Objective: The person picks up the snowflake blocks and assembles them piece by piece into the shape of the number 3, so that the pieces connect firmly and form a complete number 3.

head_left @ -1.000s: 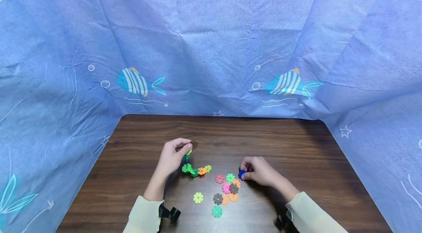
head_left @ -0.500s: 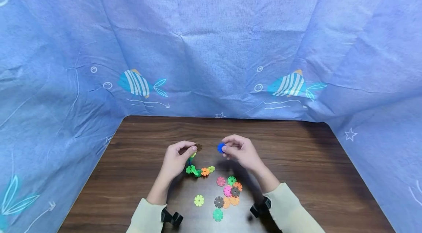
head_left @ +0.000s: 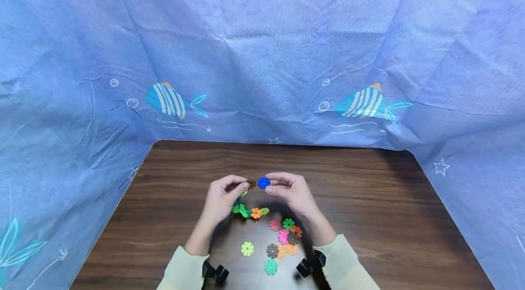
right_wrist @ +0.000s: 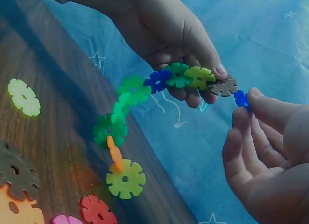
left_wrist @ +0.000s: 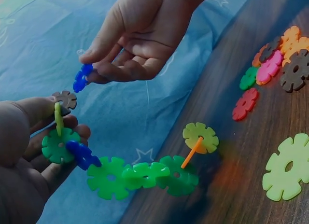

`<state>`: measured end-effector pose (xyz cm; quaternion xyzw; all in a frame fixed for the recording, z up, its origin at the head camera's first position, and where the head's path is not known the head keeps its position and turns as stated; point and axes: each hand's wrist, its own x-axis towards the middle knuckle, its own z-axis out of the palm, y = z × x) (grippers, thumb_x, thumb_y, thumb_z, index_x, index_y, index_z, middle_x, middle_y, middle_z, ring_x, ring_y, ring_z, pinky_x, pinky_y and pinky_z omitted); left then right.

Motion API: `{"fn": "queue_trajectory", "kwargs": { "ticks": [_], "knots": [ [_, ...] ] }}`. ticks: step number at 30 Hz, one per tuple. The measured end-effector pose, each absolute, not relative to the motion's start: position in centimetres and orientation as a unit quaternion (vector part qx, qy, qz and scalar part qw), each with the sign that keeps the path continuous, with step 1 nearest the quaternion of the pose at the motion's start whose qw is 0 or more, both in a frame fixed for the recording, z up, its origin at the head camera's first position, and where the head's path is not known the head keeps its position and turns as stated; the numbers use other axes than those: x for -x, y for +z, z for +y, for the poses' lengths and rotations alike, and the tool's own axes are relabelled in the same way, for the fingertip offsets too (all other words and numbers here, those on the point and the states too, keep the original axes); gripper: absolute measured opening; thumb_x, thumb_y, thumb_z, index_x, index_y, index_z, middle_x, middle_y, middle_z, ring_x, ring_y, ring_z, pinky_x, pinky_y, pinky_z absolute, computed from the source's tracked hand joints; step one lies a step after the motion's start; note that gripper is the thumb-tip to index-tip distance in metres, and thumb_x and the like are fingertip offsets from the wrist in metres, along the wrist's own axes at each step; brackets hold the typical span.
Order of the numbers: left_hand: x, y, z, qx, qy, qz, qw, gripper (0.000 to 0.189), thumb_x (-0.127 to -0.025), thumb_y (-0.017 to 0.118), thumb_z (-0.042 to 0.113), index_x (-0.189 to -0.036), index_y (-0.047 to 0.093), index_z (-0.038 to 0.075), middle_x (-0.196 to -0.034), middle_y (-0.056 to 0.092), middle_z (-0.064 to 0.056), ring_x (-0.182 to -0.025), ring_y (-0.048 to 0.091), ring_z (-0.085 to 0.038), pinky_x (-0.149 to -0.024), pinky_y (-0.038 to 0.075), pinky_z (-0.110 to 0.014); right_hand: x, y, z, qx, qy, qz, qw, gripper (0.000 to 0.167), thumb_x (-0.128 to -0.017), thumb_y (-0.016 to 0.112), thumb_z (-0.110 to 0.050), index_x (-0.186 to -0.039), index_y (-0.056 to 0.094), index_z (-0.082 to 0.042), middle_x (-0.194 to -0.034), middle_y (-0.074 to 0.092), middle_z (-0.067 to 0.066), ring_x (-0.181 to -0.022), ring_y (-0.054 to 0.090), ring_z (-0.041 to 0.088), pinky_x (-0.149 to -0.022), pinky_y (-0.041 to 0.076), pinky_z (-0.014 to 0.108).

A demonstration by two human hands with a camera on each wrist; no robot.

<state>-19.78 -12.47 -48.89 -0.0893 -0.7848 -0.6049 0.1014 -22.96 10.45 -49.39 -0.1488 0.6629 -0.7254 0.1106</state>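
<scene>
My left hand (head_left: pixel 223 199) pinches a brown notched flower disc (right_wrist: pixel 224 86) at the end of a chain of interlocked discs. From that hand the chain hangs in a curve, with yellow, green, blue and orange pieces; a green disc (left_wrist: pixel 108 178) shows mid-chain and a yellow-green disc (right_wrist: pixel 125 179) ends it. Between thumb and fingertips my right hand (head_left: pixel 293 193) holds a single blue flower disc (head_left: pixel 264 183). Its edge faces the brown disc, very close beside it in the right wrist view. Both hands are raised over the table.
On the wooden table (head_left: pixel 348 176) lies a loose cluster of discs, among them a pink disc (head_left: pixel 283 237), a red disc (head_left: pixel 275 225) and a teal-green disc (head_left: pixel 270 267). A yellow-green disc (head_left: pixel 247 248) lies apart. Blue fish-print cloth (head_left: pixel 262 75) surrounds the table.
My right hand has lifted the blue disc away from beside the cluster and carried it left to the brown disc. The left hand has shifted slightly right, still holding the chain.
</scene>
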Motion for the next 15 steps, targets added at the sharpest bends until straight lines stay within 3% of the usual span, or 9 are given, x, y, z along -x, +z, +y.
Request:
{"fn": "queue_trajectory", "kwargs": {
  "ticks": [6, 15],
  "knots": [
    [19.9, -48.68, -12.56, 0.095, -0.592, -0.793, 0.104, 0.011, -0.094, 0.076, 0.014, -0.102, 0.079, 0.007, -0.095, 0.078, -0.007, -0.083, 0.069, -0.011, -0.073, 0.058, -0.023, 23.02, -49.52, 10.11, 0.16, -0.736, 0.646, 0.124, 0.039, -0.091, 0.074, 0.001, -0.127, 0.064, 0.013, -0.106, 0.075, 0.025, -0.082, 0.076, 0.017, -0.076, 0.064, 0.035],
    [19.7, -48.75, -12.34, 0.103, -0.596, -0.791, 0.096, 0.012, -0.095, 0.074, 0.01, -0.104, 0.077, 0.003, -0.096, 0.077, -0.011, -0.081, 0.066, -0.006, -0.072, 0.058, -0.022, 22.88, -49.86, 10.12, 0.172, -0.763, 0.605, 0.147, 0.041, -0.095, 0.069, 0.001, -0.131, 0.058, 0.017, -0.099, 0.078, 0.012, -0.084, 0.076, 0.015, -0.079, 0.063, 0.033]
  ]
}}
